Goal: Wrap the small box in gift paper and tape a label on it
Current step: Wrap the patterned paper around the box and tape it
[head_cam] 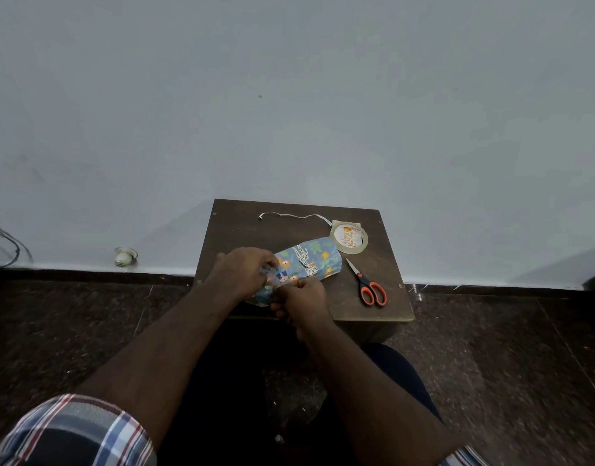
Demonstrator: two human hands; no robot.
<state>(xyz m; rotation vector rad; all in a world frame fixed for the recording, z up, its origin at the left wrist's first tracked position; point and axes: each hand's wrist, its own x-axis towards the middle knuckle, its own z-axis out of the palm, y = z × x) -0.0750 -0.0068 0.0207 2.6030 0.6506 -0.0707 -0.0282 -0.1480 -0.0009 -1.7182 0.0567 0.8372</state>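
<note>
**Inspector:** Report the tabletop (242, 227), left edge to right edge.

**Assistant:** Near the left edge, the left hand (244, 272) lies over the near-left end of the wrapped box (309, 264), fingers curled onto the gift paper (291, 269) at that end. The box lies across the middle of the tabletop, its long side slanting from the near-left toward the far-right, fully covered in blue patterned paper.

**Inspector:** The other hand?

**Assistant:** The right hand (301, 299) sits just beside the left, at the near edge, fingertips pinching the paper fold at the same end of the box. Whether tape is under the fingers cannot be told.

**Inspector:** Further right?

**Assistant:** A thin white strip (289, 215) lies along the far edge. Toward the far-right corner, a tape roll (349, 240) lies flat, touching the box's far end. Inside its ring sits a round label (348, 237) with orange lettering. Near the right edge, orange-handled scissors (368, 280) lie closed, blades pointing toward the roll, apart from the box.
</note>
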